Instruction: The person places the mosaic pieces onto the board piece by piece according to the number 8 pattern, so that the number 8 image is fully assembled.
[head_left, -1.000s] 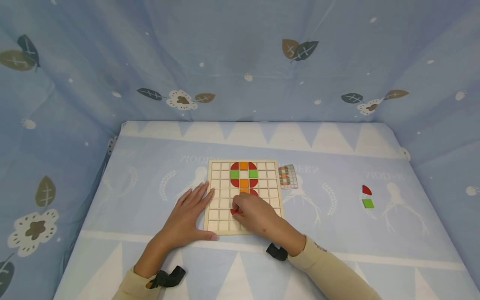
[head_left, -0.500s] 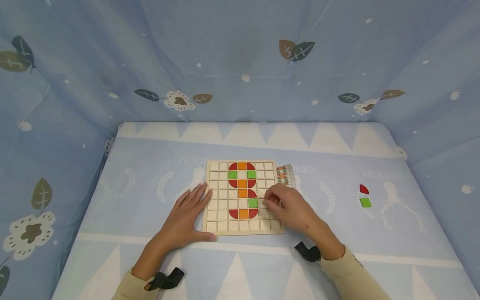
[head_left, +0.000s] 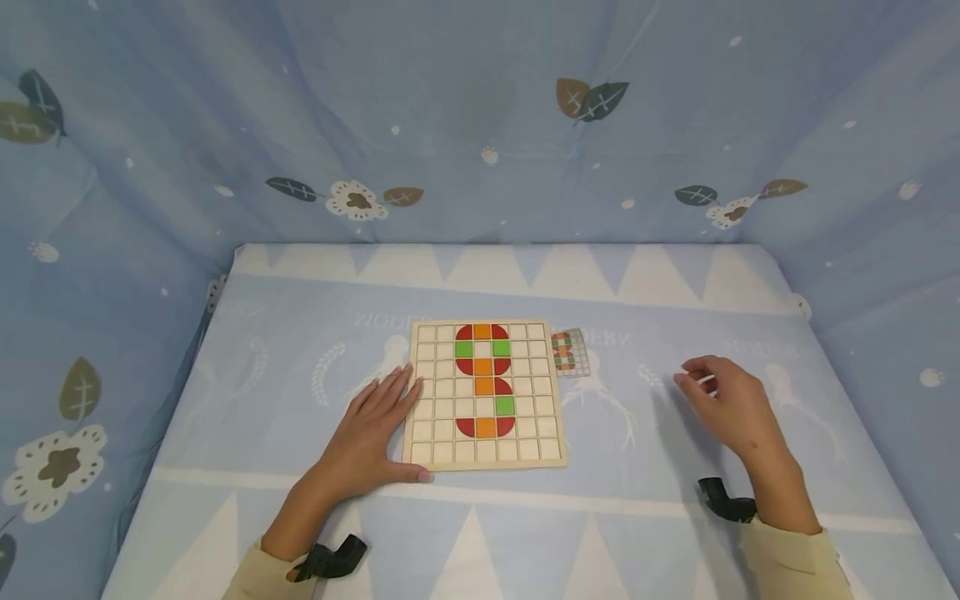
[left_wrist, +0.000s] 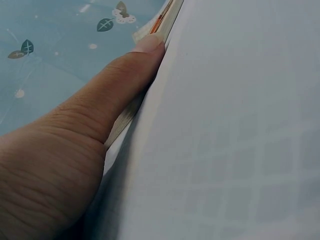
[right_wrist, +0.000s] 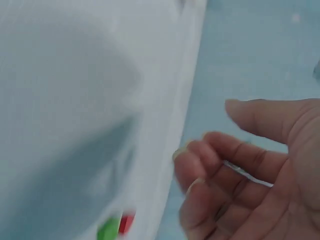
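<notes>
My left hand [head_left: 367, 437] rests along the left edge of a wooden grid board [head_left: 537, 427], fingers spread and the thumb at its near corner; the left wrist view shows the thumb [left_wrist: 112, 90] against the board's side. Red quarter-circle tiles [head_left: 465, 427], orange square tiles [head_left: 483, 367] and green square tiles [head_left: 505, 406] sit in the board's middle columns. Well to the right, my right hand [head_left: 731, 408] hovers over the table, fingers loosely curled, with nothing between them. A loose green tile [right_wrist: 108, 229] and a red tile [right_wrist: 126, 223] lie below it, hidden in the head view.
A small card [head_left: 576, 354] with a printed grid pattern lies against the board's right edge. The patterned cloth [head_left: 637, 292] covers the table, and a blue curtain [head_left: 480, 108] hangs behind it and on both sides.
My right hand has left the board and moved right toward the loose tiles. The red tile at the lower left of the pattern now shows uncovered. My left hand stays in place.
</notes>
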